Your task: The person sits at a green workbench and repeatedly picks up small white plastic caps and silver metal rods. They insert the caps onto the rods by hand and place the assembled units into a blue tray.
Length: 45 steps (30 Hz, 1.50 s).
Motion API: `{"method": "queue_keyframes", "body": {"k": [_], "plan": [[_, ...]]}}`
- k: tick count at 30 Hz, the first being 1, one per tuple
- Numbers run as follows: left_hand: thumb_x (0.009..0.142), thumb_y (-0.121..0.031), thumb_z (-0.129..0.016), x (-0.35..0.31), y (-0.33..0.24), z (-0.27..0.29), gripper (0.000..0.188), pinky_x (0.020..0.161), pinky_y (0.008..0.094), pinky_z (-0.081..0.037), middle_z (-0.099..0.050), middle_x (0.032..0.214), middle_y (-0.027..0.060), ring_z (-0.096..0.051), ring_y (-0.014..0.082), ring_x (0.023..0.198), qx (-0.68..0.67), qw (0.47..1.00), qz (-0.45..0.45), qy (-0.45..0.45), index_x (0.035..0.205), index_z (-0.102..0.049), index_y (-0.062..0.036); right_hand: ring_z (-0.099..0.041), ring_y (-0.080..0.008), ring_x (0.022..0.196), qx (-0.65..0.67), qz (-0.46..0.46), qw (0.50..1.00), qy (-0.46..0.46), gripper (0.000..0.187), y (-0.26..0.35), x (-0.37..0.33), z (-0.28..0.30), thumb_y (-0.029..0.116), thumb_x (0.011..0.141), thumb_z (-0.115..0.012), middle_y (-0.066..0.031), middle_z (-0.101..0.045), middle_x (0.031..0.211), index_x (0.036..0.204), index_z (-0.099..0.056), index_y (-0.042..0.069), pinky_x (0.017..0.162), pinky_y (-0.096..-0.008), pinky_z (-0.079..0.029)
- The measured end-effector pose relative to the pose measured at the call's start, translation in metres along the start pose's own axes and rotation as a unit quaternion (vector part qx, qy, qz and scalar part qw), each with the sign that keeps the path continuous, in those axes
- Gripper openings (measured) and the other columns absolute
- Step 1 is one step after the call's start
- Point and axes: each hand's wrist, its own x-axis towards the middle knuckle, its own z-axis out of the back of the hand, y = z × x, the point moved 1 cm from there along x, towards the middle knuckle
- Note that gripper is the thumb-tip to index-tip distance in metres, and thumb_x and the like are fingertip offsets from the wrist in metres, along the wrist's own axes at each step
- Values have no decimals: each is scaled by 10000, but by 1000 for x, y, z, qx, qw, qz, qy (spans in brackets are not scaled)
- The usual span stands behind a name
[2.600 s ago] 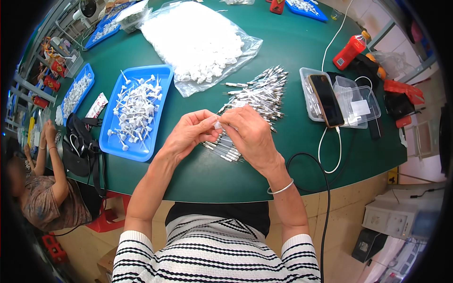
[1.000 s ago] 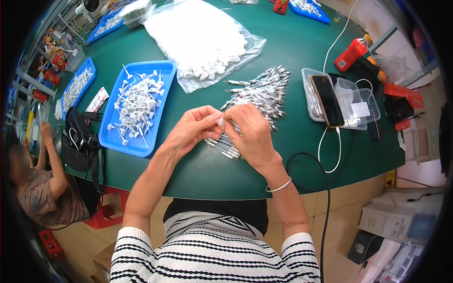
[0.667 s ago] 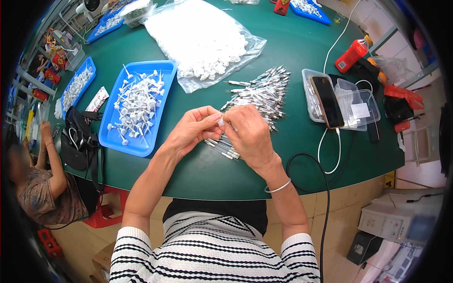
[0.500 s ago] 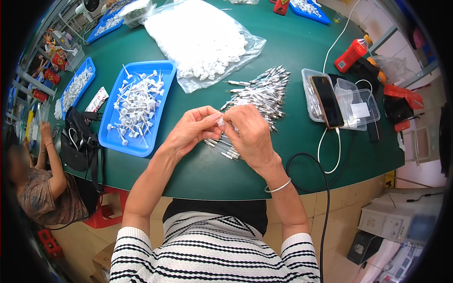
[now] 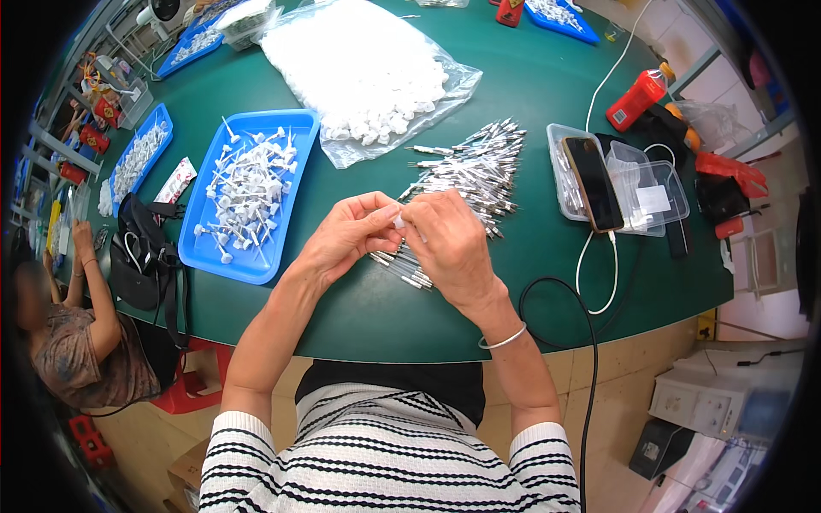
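Observation:
In front of my body, over the green table, my two hands meet fingertip to fingertip. My left hand [image 5: 351,232] pinches a small white plastic piece [image 5: 399,221] between thumb and forefinger. Against that piece my right hand [image 5: 449,244] is closed in a pinch, and its fingers hide whatever else they grip. Just behind and under the hands lies a pile of thin metal-and-white rods [image 5: 479,171]. A clear plastic bag [image 5: 342,156] full of small white pieces rests beyond. To the left, a blue tray [image 5: 190,235] holds many rods with white heads.
On the right are a clear plastic box [image 5: 671,201], a phone [image 5: 592,184] on a white cable, and a red bottle [image 5: 637,98]. A black cable [image 5: 590,368] hangs over the table edge. At left sit a black bag [image 5: 141,265], another blue tray [image 5: 114,184] and a seated person [image 5: 85,350].
My right hand has turned slightly, its fingers shifting a little around the white piece. My left hand stays nearly still; the trays and pile look the same.

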Motion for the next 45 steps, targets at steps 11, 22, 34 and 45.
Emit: {"method": "queue_keyframes", "body": {"k": [11,22,34,45], "plan": [[933,-168,-594,0,-3,-3,183,706,215,-565,-650,840,50,-644,95,747,15,999,-12,-28,997,-635,-1,-572,-269,729,87,-109,990,-14,124,0,3,4,-1,762,-657,-98,-606,774,828,-558,30,640,-380,-459],[928,-162,-599,0,-4,-4,197,704,211,-570,-659,845,56,-647,90,751,11,999,-18,-30,1021,-640,7,-581,-264,713,112,-139,984,-8,123,-1,3,7,-11,761,-655,-92,-618,770,832,-564,32,619,-368,-461],[934,-151,-587,-1,-5,-7,173,677,196,-570,-647,852,53,-648,91,745,11,999,-14,-31,1009,-610,3,-566,-264,702,97,-127,987,-16,105,0,4,5,-2,764,-657,-91,-609,767,813,-570,30,620,-376,-453],[935,-159,-589,0,-3,-2,191,708,207,-566,-654,860,52,-648,88,758,11,999,-12,-35,1030,-631,1,-580,-279,732,78,-91,993,-22,122,0,3,3,-12,750,-658,-112,-607,773,838,-582,26,645,-379,-469]]}}
